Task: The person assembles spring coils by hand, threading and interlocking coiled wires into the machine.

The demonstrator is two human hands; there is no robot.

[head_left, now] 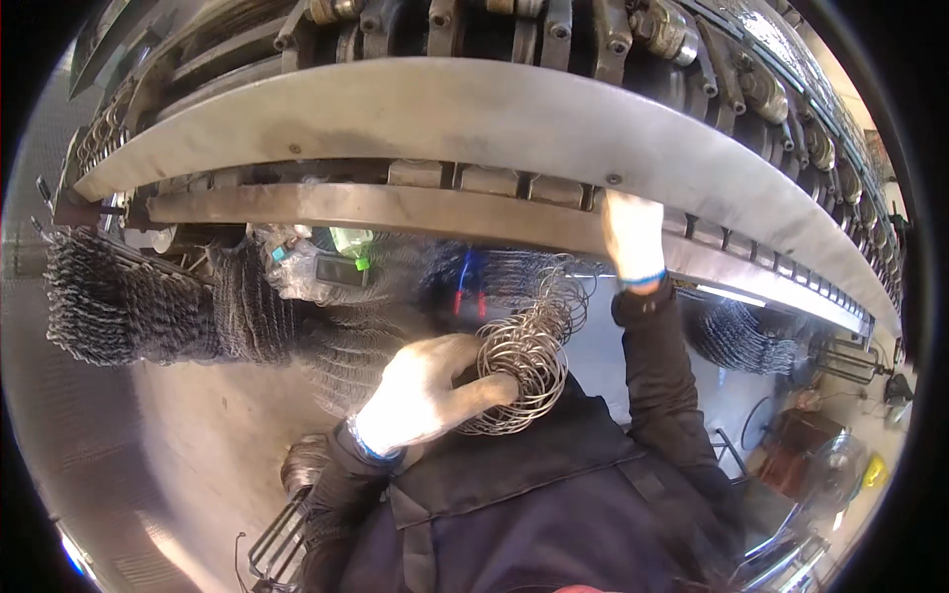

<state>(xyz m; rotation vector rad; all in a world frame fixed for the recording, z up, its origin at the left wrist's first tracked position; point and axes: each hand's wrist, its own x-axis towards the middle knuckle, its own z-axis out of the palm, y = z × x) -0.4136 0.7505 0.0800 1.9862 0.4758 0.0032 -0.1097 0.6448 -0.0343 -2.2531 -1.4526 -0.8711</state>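
Note:
My left hand (pixel 415 395), in a white glove with a blue cuff edge, is closed around a bunch of loose wire coils (pixel 529 351) in front of my chest. The coils are shiny, ring-shaped and trail away toward the machine. My right hand (pixel 635 239), gloved the same way, reaches up to the gap between the machine's broad upper metal plate (pixel 445 104) and its lower metal rail (pixel 395 206). Its fingers go in behind the plate's edge and are hidden, so what they touch or hold does not show.
Thick bundles of wire coils (pixel 109 296) hang below the rail at left, with another coil bundle (pixel 736 331) at right. A clear plastic bag (pixel 301 267) and a dark flat rectangular object (pixel 341 271) lie beyond my left hand. Metal levers (pixel 445 28) line the machine's top.

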